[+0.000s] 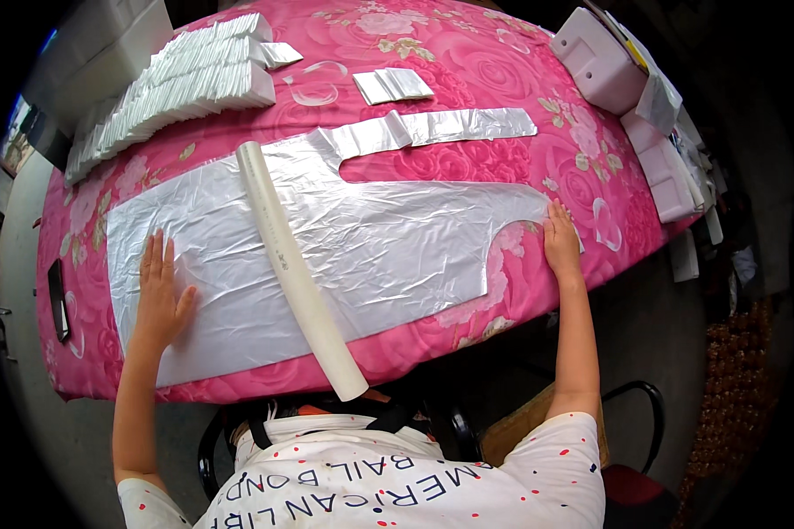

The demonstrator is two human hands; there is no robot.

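Observation:
A thin, shiny white plastic garment (397, 238), like a disposable apron with a long sleeve or strap, lies spread and wrinkled on the table. My left hand (161, 286) rests flat on its wide left end, fingers stretched and thumb apart. At the narrow right end, my right hand (560, 238) lies over the edge of the plastic with its fingers extended; their undersides are hidden. A long white pipe (295, 273) lies slantwise across the sheet between my hands, its near end reaching past the table's front edge. Neither hand touches the pipe.
A pink rose-patterned cloth (494, 75) covers the table. Rows of folded white packets (185, 75) stand at the far left, with a small folded stack (393, 85) at the back middle. White foam boxes (595, 62) line the right edge. A dark phone-like object (58, 300) lies left.

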